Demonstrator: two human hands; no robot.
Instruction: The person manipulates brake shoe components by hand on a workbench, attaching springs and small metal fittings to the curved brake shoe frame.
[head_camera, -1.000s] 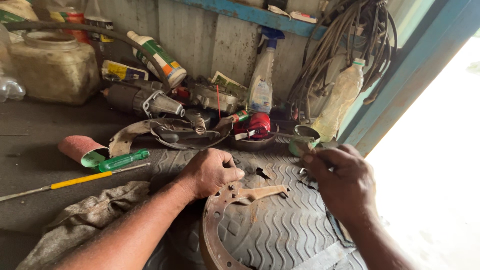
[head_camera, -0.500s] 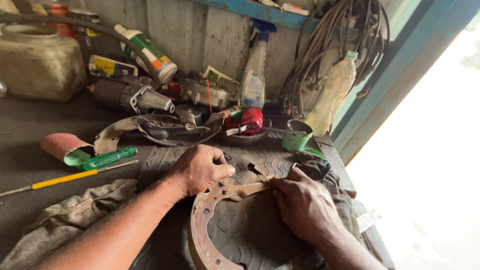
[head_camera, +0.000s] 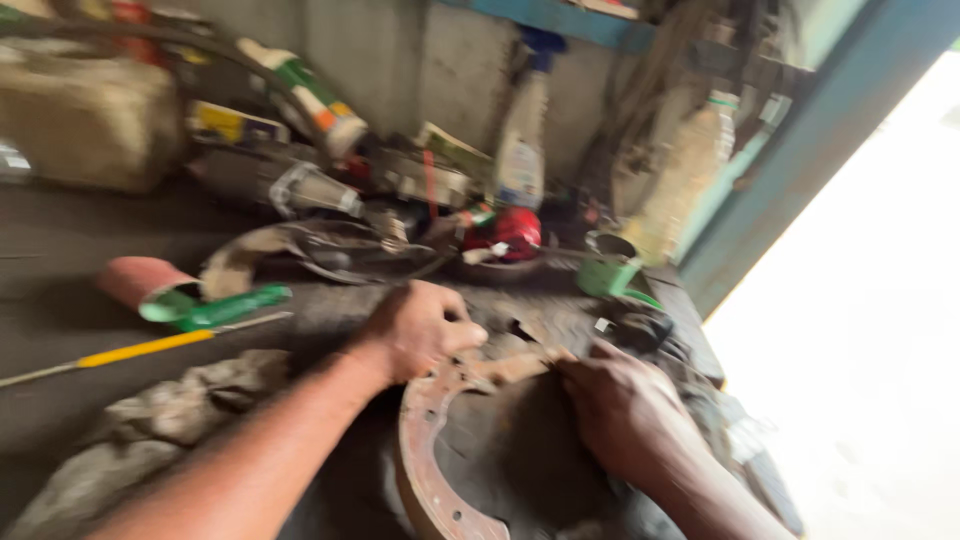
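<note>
Head view, blurred. Left hand (head_camera: 420, 328) is curled over the top end of a rusty curved metal plate (head_camera: 425, 470), pinning it to the dark mat (head_camera: 520, 450) on the bench. Right hand (head_camera: 625, 415) lies beside it, fingers bent onto the brown strip (head_camera: 515, 368); actual grip cannot be told. Judged step: fitting strip to plate, which calls for steady alignment.

Open bench surface is lying free at the left around the yellow-handled screwdriver (head_camera: 140, 349), while cluttered tools, a spray bottle (head_camera: 520, 150) and a red can (head_camera: 515, 232) are blocking the rear, and a green cup (head_camera: 608, 275) is crowding the right.
</note>
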